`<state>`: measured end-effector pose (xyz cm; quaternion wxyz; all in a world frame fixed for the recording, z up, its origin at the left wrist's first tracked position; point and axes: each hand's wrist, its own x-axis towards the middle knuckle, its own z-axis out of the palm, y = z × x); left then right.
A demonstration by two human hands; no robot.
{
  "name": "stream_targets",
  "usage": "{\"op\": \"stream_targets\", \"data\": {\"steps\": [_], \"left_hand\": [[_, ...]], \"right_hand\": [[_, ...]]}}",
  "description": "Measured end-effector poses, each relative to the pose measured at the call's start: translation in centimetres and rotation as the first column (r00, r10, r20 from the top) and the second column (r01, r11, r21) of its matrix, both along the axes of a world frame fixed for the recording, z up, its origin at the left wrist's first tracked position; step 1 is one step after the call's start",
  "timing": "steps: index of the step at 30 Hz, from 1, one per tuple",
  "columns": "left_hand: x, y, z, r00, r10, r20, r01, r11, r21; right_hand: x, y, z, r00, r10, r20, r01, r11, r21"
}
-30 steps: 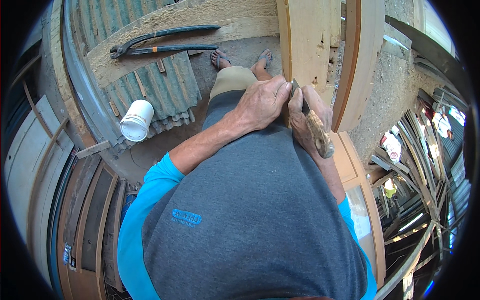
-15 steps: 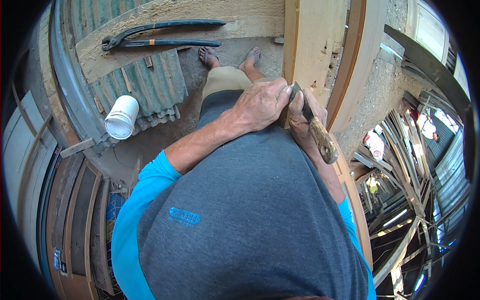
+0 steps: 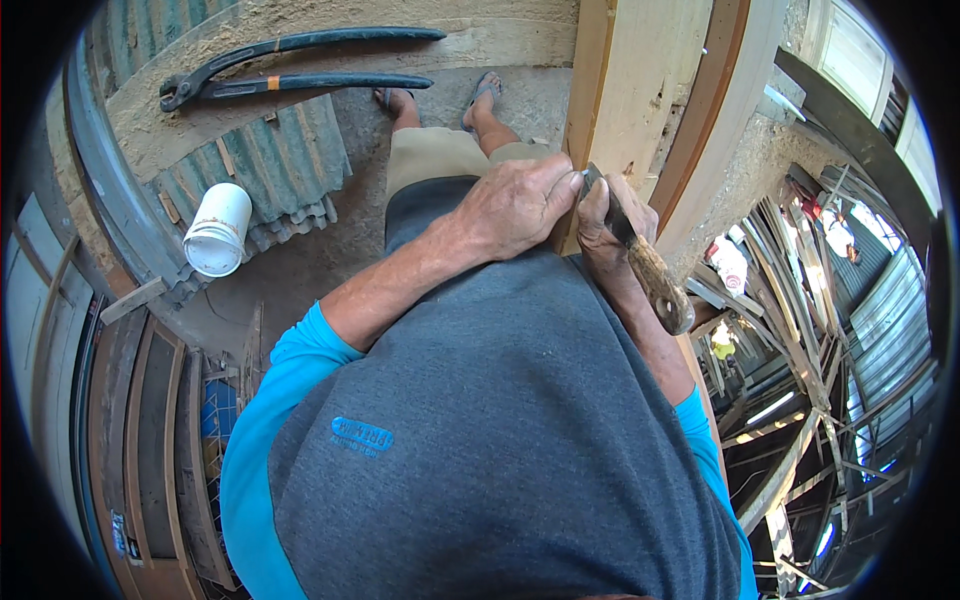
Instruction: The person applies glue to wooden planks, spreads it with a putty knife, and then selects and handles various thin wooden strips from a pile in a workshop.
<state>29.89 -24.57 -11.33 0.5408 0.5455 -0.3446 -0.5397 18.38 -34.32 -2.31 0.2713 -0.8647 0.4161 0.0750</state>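
My right hand [image 3: 618, 225] is closed around a knife [image 3: 660, 285], gripping it near its dark blade. The worn wooden handle sticks out behind the hand, toward the lower right. Just to the left, my left hand [image 3: 522, 208] is closed, thumb and forefinger pinched together close to the blade tip. A tiny pale bit shows at that pinch, but its kind is hidden. Both hands are in front of my body, beside the near end of a thick pale timber [image 3: 640, 90].
Large black-handled pincers [image 3: 300, 85] lie on a dusty board at the upper left. Below them are corrugated sheets [image 3: 290, 150] and a white bucket [image 3: 218, 230]. A brown-edged board [image 3: 705, 120] runs beside the timber. Scrap wood [image 3: 790, 300] is piled at the right.
The view has shifted slightly, so the pincers and bucket appear further left. Both hands stay together, with the knife handle tilted a little further to the right.
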Motion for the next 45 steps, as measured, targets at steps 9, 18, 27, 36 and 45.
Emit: {"op": "stream_targets", "data": {"steps": [9, 18, 27, 36, 45], "left_hand": [[0.8, 0.1, -1.9, 0.953, -0.078, -0.291, 0.084, 0.996, 0.009], [0.6, 3.5, -0.5, 0.978, 0.126, -0.164, -0.108, 0.987, 0.115], [-1.8, 3.8, 3.5, 0.953, 0.303, 0.011, -0.302, 0.946, 0.119], [-6.9, 0.7, 6.5, 0.832, 0.552, -0.053, -0.553, 0.833, -0.005], [-13.3, -1.7, 8.7, 0.842, 0.535, -0.071, -0.538, 0.843, -0.017]], "right_hand": [[-0.4, 0.1, -0.5, 0.996, -0.074, 0.054, 0.07, 0.996, 0.059], [-7.3, -10.0, 3.5, 0.936, -0.112, -0.335, -0.025, 0.926, -0.378], [-10.1, -14.6, 3.2, 0.812, -0.011, -0.583, -0.188, 0.942, -0.279], [-14.2, -16.1, 6.8, 0.977, 0.057, -0.203, -0.084, 0.989, -0.125], [-23.2, -14.3, 2.9, 0.759, -0.396, 0.517, -0.073, 0.737, 0.672]]}}
